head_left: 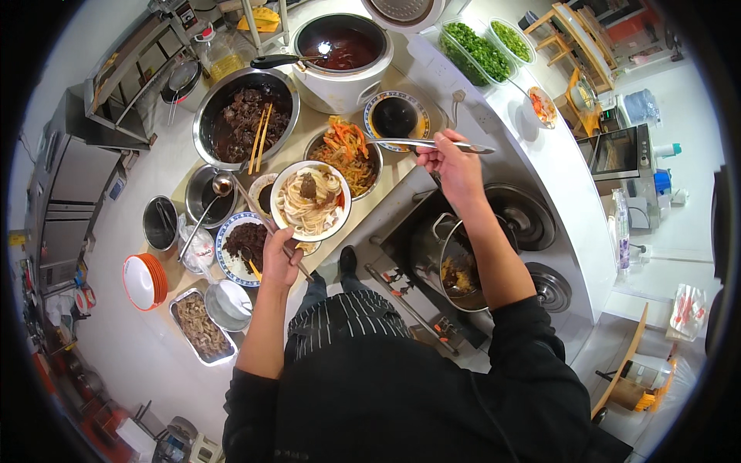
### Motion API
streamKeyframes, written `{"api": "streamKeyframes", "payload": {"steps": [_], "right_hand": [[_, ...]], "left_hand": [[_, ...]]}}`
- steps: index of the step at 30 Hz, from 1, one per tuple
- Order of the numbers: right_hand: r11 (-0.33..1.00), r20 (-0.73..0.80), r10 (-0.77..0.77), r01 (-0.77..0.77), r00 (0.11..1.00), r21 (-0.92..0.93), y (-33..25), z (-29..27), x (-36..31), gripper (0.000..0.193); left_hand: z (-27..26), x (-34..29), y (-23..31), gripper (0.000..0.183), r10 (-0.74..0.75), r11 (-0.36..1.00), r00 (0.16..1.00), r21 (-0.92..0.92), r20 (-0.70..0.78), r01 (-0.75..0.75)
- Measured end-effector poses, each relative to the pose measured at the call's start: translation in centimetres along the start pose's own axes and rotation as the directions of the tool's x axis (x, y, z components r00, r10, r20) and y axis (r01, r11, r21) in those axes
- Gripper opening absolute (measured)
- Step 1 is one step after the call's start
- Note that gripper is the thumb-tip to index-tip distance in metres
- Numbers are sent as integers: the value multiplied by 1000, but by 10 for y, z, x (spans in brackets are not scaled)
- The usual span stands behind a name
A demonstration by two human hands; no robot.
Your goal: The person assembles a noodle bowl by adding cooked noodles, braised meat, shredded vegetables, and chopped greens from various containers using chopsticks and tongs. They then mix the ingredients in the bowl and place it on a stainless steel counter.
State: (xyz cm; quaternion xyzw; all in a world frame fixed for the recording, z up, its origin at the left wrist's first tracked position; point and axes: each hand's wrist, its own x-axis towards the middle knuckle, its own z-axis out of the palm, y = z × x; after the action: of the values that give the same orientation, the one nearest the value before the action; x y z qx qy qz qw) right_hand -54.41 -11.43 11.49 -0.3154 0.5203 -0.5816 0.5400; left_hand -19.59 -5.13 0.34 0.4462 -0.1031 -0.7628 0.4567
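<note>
My left hand (282,258) is closed on the rim of a white bowl of noodles (311,202) topped with a spoonful of brown sauce. A long metal handle (258,212) runs past the bowl's left side and my fingers; whether I grip it I cannot tell. My right hand (451,162) is closed round long metal tongs (409,143). Their tips reach the edge of a steel bowl of orange and yellow shredded vegetables (347,158). Behind it is a blue-and-yellow patterned bowl of dark liquid (394,114).
Chopsticks (261,139) lean in a basin of dark chunks (245,116). Beyond is a cooker of red broth (343,45). At left are dark minced topping (245,245), a meat tray (202,328) and stacked orange bowls (144,282). A deep pot (463,262) stands beneath my right forearm; chopped greens (472,50) sit behind.
</note>
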Motion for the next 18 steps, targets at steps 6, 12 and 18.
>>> {"api": "streamKeyframes", "payload": {"steps": [6, 12, 18], "right_hand": [[979, 134, -32, 58, 990, -198, -47, 38, -42, 18], [371, 716, -373, 802, 591, -469, -27, 65, -86, 9], [136, 838, -455, 953, 302, -269, -20, 60, -88, 10]], "left_hand": [[23, 14, -1, 22, 43, 999, 999, -27, 19, -42], [34, 11, 0, 24, 10, 999, 1000, -32, -6, -10], [27, 8, 3, 21, 5, 997, 1000, -76, 1, -5]]}}
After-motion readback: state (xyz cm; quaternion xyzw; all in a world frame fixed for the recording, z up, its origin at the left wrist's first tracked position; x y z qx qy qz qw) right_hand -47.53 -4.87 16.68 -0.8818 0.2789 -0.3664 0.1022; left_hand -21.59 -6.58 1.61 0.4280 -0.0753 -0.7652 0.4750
